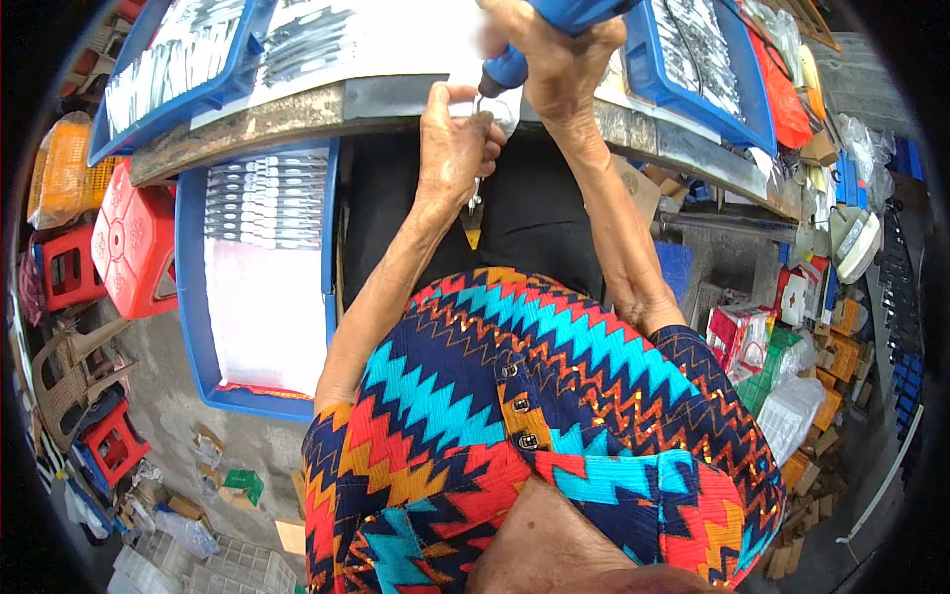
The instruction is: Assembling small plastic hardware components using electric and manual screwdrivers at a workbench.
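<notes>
My right hand wraps round a blue power screwdriver above the bench edge. Its narrow nose points down and left toward my left hand. Closed fingers of my left hand grip a slim metal piece that hangs below them and ends in a yellow-tipped point. The bit meets the piece near my left fingertips, but the exact contact is hidden. A bit of white material shows just behind those fingers.
The worn bench edge runs across in front of me. Blue trays of slim metal pieces stand on it, one at left and one at right. Another blue tray sits lower left, beside a red stool. Boxes crowd the right.
</notes>
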